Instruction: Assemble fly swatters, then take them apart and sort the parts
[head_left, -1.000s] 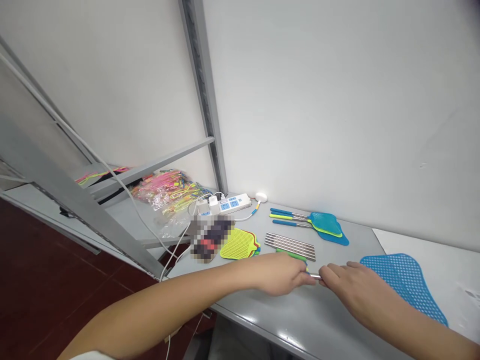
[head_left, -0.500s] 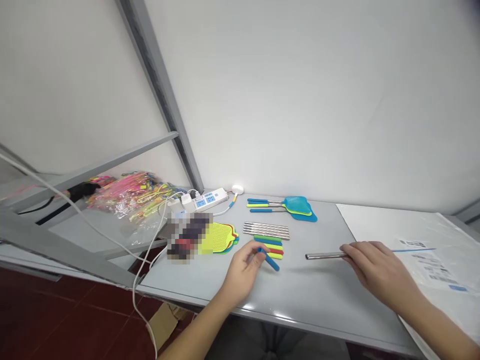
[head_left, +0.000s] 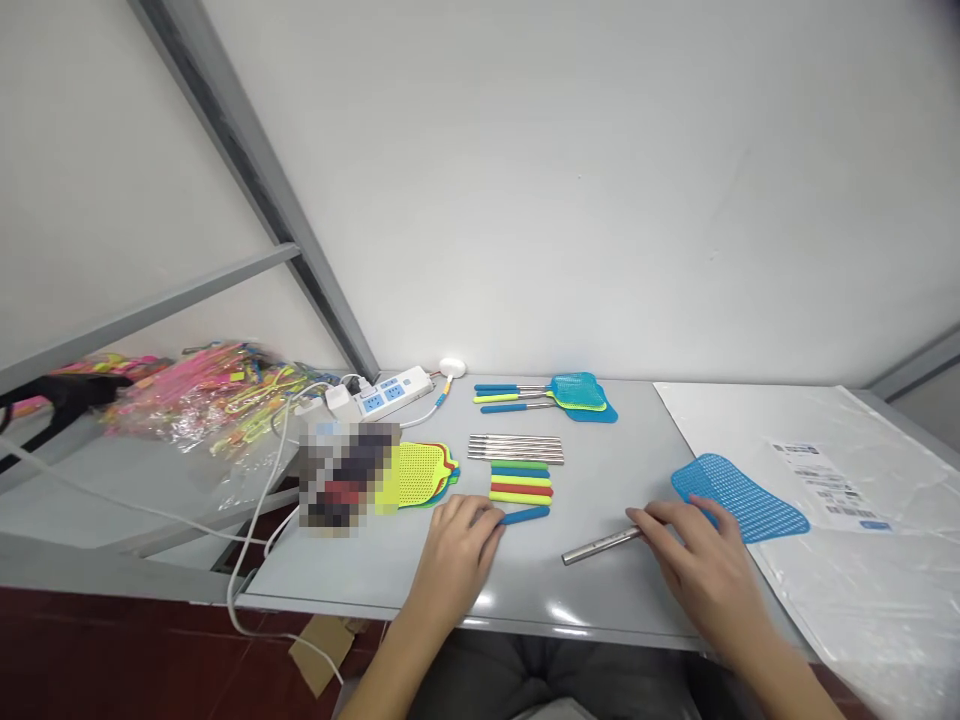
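On the table (head_left: 607,480), holding one end of a blue handle (head_left: 528,515) with the left hand (head_left: 459,540). With the curled right hand (head_left: 697,550), gripping a metal rod (head_left: 601,546) and partly hiding a blue mesh head (head_left: 742,498). Beyond, seeing coloured handles (head_left: 520,482) in a row, then metal tubes (head_left: 516,448), then swatters (head_left: 577,392) near the wall (head_left: 525,220).

left hand (head_left: 459,540) and right hand (head_left: 701,555) hover apart, palms down, fingers (head_left: 664,512) curled.
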